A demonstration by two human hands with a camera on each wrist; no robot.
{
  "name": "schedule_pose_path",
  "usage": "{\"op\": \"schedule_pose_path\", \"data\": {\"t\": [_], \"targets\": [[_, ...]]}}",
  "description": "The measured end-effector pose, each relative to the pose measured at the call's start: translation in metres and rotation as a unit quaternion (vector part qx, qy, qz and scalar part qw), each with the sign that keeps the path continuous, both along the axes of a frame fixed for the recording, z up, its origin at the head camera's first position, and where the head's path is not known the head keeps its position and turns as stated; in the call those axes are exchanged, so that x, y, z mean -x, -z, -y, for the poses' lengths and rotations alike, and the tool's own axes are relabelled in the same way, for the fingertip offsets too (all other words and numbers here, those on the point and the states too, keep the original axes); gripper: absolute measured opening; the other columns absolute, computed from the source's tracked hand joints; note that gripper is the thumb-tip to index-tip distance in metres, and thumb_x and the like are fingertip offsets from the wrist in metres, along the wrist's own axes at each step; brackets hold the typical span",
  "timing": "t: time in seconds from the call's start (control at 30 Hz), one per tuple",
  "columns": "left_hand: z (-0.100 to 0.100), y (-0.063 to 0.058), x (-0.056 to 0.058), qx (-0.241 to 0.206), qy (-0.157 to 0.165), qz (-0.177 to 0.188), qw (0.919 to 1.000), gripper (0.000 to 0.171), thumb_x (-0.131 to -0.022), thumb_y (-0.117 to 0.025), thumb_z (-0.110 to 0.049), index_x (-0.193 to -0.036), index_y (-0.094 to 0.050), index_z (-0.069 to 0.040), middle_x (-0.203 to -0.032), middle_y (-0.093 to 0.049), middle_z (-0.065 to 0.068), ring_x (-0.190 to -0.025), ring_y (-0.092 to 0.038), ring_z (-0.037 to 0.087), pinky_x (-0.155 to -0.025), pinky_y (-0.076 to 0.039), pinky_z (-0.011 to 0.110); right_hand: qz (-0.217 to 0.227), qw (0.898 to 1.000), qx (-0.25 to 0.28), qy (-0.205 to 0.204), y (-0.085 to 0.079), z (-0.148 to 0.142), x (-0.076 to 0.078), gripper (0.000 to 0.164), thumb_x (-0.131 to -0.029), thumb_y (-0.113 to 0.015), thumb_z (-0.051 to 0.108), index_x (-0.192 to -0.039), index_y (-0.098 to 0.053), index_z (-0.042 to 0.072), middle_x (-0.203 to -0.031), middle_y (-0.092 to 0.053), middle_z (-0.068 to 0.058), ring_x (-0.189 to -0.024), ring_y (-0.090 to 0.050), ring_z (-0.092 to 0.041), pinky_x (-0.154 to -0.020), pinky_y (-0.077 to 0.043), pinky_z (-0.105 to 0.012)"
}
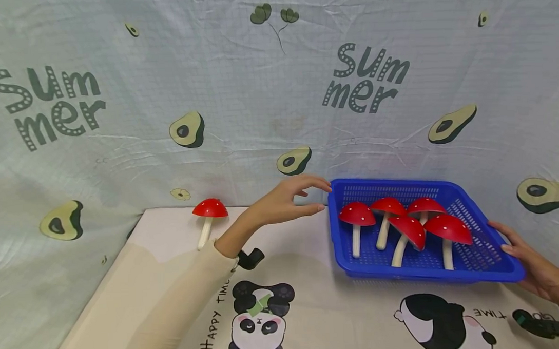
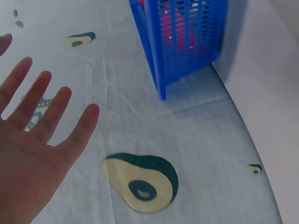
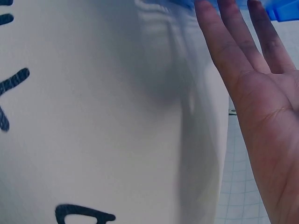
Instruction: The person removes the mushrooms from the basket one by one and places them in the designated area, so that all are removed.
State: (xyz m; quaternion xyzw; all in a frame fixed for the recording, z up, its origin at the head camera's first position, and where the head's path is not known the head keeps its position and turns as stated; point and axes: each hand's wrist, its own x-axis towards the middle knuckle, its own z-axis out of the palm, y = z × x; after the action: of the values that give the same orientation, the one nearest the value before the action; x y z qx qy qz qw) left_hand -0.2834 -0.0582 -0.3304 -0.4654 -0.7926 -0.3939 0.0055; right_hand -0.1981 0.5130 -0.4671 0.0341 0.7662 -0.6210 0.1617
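Observation:
A blue plastic basket with mesh sides holds several toy mushrooms with red, white-dotted caps and pale stems. My right hand grips the basket's right rim, thumb over the edge and fingers against the outside. In the right wrist view, the fingers reach up to the blue plastic. Off the basket's left side, my left hand holds nothing, its fingers spread and thumb apart; in the head view its fingertips come right to the rim's back left corner. Another red-capped mushroom is at the table's far left, beyond the left forearm.
A pale cloth with printed pandas covers the table. Right behind the table hangs a light curtain printed with avocados and lettering. The left forearm crosses the table's left part.

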Motion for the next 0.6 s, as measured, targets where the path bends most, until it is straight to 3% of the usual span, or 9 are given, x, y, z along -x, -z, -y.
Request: {"op": "schedule_pose_path", "data": {"t": [0.17,0.6], "targets": [[-0.019,-0.007,0.0,0.02,0.011,-0.004,0.9997,0.038,-0.096,-0.07,-0.028,-0.131,-0.065,-0.016,-0.14,-0.059,0.0,-0.132,-0.05,0.011,-0.102,-0.051,0.043,-0.003,1.0,0.016,-0.002,0.002,-0.001,0.001,0.059,-0.106,-0.038,0.039,-0.146,-0.008,0.069,-0.12,-0.037,0.019,-0.096,-0.069,-0.017,-0.081,-0.061,-0.05],[-0.071,-0.013,0.012,0.08,0.044,0.01,0.9958,0.043,-0.097,-0.067,-0.034,-0.136,-0.063,-0.016,-0.14,-0.06,-0.001,-0.13,-0.051,0.009,-0.106,-0.046,0.029,-0.01,0.999,0.042,-0.011,0.0,0.0,-0.002,0.054,-0.107,-0.037,0.037,-0.143,-0.013,0.069,-0.105,-0.046,0.03,-0.093,-0.069,-0.017,-0.078,-0.062,-0.047]]}}
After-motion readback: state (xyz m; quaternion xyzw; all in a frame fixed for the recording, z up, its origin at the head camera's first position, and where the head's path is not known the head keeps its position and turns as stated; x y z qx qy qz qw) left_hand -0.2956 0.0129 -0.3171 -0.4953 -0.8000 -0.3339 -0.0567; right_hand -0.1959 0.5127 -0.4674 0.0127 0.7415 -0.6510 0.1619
